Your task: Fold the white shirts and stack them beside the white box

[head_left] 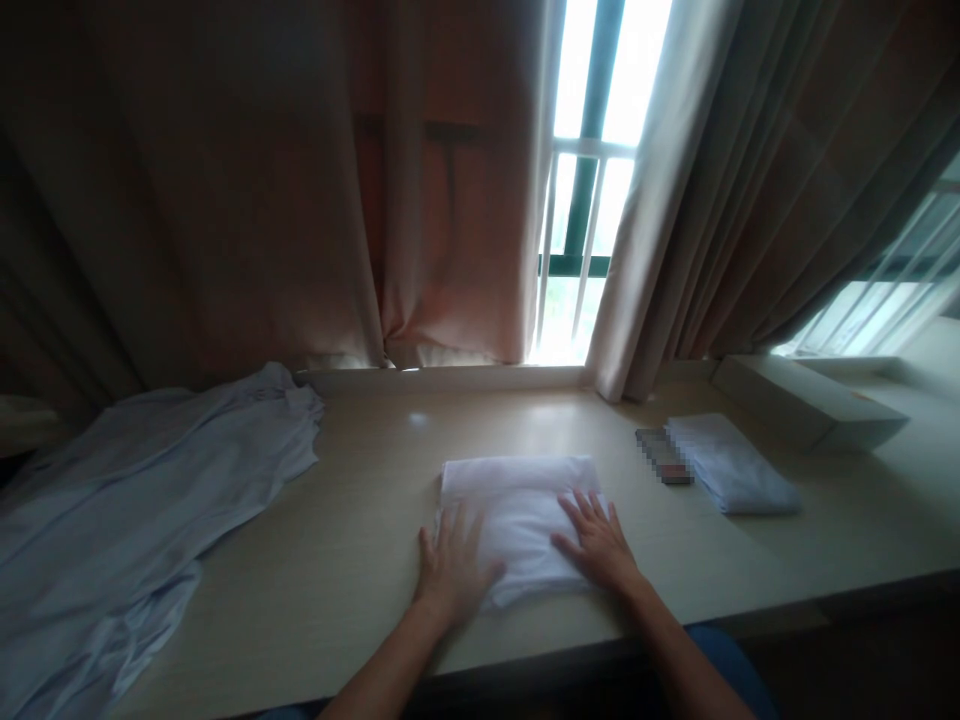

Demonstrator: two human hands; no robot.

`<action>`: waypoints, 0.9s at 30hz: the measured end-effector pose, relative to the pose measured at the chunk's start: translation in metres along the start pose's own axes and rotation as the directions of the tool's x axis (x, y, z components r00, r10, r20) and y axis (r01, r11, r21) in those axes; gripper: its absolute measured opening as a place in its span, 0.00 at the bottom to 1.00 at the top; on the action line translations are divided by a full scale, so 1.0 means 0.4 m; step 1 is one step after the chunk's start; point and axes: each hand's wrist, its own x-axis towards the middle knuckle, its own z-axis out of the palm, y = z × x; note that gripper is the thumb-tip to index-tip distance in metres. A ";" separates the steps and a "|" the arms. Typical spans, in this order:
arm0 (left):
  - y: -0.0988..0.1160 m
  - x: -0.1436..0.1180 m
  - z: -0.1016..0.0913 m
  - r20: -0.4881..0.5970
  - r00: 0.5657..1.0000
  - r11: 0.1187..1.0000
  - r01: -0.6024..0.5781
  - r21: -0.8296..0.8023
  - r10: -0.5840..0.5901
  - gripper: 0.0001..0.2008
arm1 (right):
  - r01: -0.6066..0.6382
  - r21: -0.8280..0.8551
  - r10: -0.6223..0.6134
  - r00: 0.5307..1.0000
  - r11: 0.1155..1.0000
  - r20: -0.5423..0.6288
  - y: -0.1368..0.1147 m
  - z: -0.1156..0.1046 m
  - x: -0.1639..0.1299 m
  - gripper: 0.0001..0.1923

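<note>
A folded white cloth garment [521, 490] lies flat on the pale wooden table [360, 520], in front of me. On its left side rests my left hand [454, 565], fingers spread and slightly blurred. My right hand [596, 540] lies on the garment's right side, its fingers apart too. Neither hand grips anything; both touch the cloth from above. What kind of garment it is, I cannot make out from the folds.
Loose white garments [150, 490] are heaped along the table's left side. Another folded white cloth [731, 465] lies at the right, beside a small pixelated item [664, 457]. Behind it stands a long pale box [817, 400]. Curtains [660, 230] hang at the table's back edge, before a window.
</note>
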 end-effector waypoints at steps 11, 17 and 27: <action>-0.007 0.002 0.014 -0.004 1.000 1.000 -0.002 0.004 0.002 0.40 | 0.000 0.011 0.000 1.000 1.000 -0.006 0.007 0.010 0.002 0.40; -0.006 0.002 0.013 0.011 1.000 1.000 -0.002 -0.002 0.002 0.41 | 0.013 0.021 -0.012 1.000 1.000 -0.008 0.010 0.003 0.002 0.41; -0.001 -0.046 0.013 0.002 1.000 1.000 -0.004 0.002 0.004 0.43 | 0.056 0.005 -0.056 0.998 0.998 -0.006 0.006 -0.005 -0.047 0.41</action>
